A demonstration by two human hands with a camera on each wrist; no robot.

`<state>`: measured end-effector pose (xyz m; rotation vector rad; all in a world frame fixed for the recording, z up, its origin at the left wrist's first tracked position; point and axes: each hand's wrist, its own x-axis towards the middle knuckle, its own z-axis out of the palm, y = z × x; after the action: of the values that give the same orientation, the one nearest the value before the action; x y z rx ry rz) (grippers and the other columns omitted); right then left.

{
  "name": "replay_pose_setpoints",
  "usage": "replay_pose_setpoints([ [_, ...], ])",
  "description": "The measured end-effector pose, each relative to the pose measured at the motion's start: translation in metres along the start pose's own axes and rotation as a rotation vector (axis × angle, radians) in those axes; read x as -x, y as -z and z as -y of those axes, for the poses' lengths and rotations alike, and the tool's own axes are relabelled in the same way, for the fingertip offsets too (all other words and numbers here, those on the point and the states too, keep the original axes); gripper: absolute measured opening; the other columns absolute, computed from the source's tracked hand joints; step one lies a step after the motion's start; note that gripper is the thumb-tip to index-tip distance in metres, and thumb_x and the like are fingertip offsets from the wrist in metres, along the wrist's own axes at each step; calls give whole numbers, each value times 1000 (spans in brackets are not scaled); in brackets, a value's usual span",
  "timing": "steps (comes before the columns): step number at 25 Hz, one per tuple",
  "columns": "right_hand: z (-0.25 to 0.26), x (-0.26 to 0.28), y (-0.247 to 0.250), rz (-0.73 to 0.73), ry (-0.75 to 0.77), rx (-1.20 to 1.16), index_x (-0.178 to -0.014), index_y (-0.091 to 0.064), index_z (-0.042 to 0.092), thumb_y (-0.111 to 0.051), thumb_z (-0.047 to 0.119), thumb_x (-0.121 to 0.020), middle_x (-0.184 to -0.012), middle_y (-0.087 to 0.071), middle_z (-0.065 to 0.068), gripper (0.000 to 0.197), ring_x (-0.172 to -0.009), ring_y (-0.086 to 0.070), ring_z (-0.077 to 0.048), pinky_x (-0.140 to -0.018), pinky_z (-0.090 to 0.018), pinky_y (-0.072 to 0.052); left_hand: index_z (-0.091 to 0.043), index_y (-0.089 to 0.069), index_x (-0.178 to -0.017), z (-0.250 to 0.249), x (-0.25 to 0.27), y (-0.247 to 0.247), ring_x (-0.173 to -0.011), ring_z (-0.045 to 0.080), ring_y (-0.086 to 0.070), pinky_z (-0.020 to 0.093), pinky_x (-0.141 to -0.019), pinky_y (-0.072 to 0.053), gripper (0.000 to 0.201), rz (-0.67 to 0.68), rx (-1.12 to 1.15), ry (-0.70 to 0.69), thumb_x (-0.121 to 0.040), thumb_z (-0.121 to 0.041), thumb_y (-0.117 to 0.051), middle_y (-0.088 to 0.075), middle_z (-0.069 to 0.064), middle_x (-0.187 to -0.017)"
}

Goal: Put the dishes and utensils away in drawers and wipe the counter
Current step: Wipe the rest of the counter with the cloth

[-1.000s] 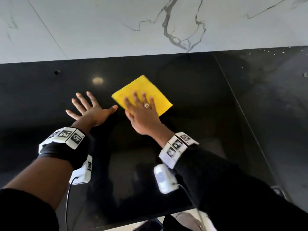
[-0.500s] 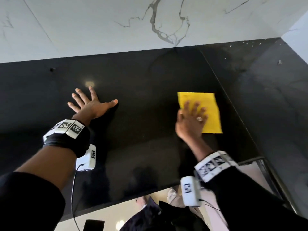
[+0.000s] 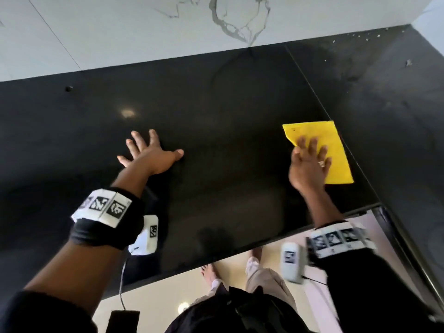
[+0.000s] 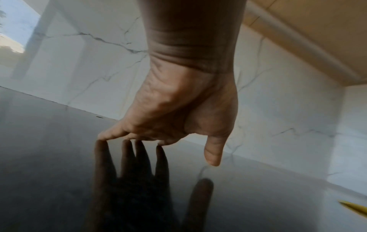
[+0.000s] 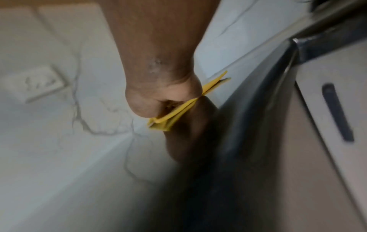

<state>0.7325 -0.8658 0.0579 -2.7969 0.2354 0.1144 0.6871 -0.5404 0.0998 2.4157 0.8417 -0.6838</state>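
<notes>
Flat on the black counter, the left hand spreads its fingers wide. The right hand presses straight fingers on a yellow cloth, covering its near corner; the right wrist view is blurred.

Setting: domestic kitchen.
Worktop: polished black stone counter, reflective.
Behind counter: white marble-veined backsplash with a wall socket.
Above counter: beige wall-cabinet underside.
Below counter's front edge: cream floor tiles.
</notes>
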Motion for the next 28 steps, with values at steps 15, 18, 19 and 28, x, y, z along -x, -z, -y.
replay_pose_setpoints([
  [15, -58, 92, -10, -40, 461, 63, -150, -34, 18, -15, 40, -105, -156, -31, -18, 54, -140, -28, -51, -108, -61, -29, -37, 13, -153, 12, 25, -37, -145, 14, 28, 63, -111, 17, 91, 0, 33, -120, -84, -81, -27, 30, -11, -158],
  [18, -23, 183, -26, 308, 1031, 107, -154, -22, 29, -29, 33, -105, -164, -12, -2, 50, -151, -4, -33, -121, -47, -4, -37, 19, -151, 10, 27, -37, -144, 15, 30, 69, -107, 15, 110, 18, -40, -90, -73, -89, -39, 34, -12, -156],
  [19, -34, 181, -14, 354, 1085, 91, -155, -22, 30, -32, 33, -105, -164, -9, 3, 51, -152, 1, -26, -122, -42, -1, -37, 21, -150, 9, 28, -36, -144, 16, 31, 70, -106, 13, 115, 30, -72, -88, -70, -90, -43, 35, -11, -155],
  [28, -76, 153, -8, 177, 582, -42, -154, -28, 25, -14, 45, -104, -163, -12, 0, 55, -151, -2, -30, -119, -52, -8, -35, 22, -150, 5, 40, -38, -145, 20, 30, 75, -105, 10, 115, 8, -64, -55, -74, -82, -51, 35, -9, -156],
])
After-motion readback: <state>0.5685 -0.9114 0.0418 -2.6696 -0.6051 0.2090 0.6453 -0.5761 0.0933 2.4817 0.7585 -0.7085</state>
